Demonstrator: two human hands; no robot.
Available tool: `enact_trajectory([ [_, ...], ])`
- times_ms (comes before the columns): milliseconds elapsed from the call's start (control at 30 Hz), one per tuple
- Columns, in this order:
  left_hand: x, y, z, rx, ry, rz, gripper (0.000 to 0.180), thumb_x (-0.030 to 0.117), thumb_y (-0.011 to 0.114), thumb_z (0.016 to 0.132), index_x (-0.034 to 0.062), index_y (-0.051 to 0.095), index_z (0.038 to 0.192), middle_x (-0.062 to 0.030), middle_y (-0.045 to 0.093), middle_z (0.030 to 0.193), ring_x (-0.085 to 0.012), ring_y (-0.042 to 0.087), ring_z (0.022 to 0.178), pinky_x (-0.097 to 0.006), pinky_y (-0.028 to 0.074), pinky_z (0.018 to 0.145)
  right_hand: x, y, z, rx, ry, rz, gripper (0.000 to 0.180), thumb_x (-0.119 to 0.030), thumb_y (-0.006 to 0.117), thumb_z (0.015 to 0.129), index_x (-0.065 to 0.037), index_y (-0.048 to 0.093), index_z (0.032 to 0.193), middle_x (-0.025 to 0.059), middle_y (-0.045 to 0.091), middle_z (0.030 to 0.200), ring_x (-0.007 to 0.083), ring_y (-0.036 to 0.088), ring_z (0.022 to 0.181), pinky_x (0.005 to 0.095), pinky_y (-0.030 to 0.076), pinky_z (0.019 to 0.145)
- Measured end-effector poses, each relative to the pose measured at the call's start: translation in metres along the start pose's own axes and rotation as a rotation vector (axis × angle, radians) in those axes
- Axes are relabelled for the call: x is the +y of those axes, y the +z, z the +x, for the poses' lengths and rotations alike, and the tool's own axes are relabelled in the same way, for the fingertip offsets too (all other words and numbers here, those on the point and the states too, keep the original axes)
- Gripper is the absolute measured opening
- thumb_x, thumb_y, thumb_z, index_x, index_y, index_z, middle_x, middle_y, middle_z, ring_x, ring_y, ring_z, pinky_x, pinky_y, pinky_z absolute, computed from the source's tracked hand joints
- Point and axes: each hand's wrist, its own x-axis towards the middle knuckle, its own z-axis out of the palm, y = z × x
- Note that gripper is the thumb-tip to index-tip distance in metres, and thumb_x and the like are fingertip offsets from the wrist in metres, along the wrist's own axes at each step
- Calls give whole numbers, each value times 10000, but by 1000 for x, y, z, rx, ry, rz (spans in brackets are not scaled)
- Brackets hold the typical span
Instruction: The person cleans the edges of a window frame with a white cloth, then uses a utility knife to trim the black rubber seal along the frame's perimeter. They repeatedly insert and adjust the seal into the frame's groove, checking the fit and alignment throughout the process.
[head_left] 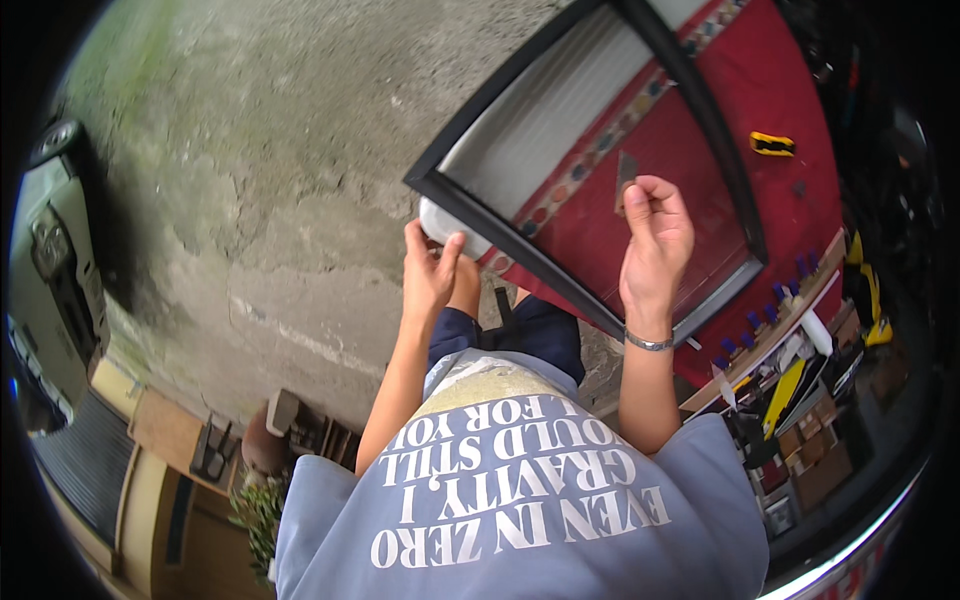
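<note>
A large black frame with four sides lies tilted over a red cloth with a patterned band. The cloth and a pale ribbed surface show through its opening. My left hand is closed, thumb on top, on a white rounded corner that sticks out from under the frame's near left side. Above the opening, my right hand pinches a small flat pointed blade, grey with a brownish lower part. A yellow and black tool rests on the cloth beyond the frame's right side.
On the right, a wooden strip with blue pieces borders a crowded store of boxes and yellow tools. A pale car stands at far left on cracked concrete. Brown jars and a plant are at lower left.
</note>
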Motion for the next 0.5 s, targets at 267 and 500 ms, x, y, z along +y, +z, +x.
enact_trajectory([
  [267, 139, -9, -54, -24, 340, 119, 305, 175, 723, 967, 9, 596, 1189, -58, 668, 1009, -129, 617, 809, -274, 489, 680, -87, -31, -87, 116, -39, -58, 129, -112, 703, 993, -1, 675, 1052, -19, 650, 895, 37, 563, 807, 202, 473, 734],
  [500, 232, 90, -156, -866, 145, -358, 208, 74, 756, 940, 13, 653, 1109, -45, 704, 1073, -102, 659, 936, -266, 554, 809, -111, -83, -168, 153, -76, -12, 155, -147, 719, 983, -3, 681, 1025, 10, 684, 863, 48, 604, 790, 222, 485, 683],
])
